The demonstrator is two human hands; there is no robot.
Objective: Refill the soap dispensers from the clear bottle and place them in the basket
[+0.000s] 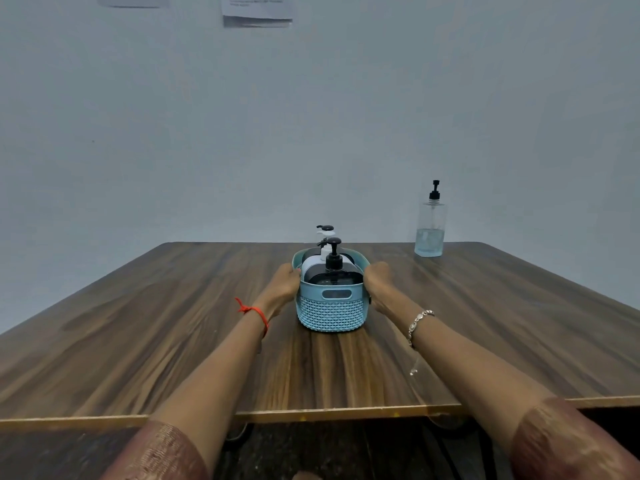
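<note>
My left hand (284, 282) and right hand (377, 280) clasp the basket (331, 313) by its side walls. Loaded with the soap dispensers (334, 263), it's likely heavy, its thin plastic flexing. The clear bottle (430, 230) stands beyond the basket, rightward.

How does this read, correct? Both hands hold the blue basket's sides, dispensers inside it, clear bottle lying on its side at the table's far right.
One error: the clear bottle stands upright, not on its side; the head view shows it. The rest holds: left hand and right hand hold the sides of the blue basket, dispensers inside it, bottle at the far right of the table.
</note>
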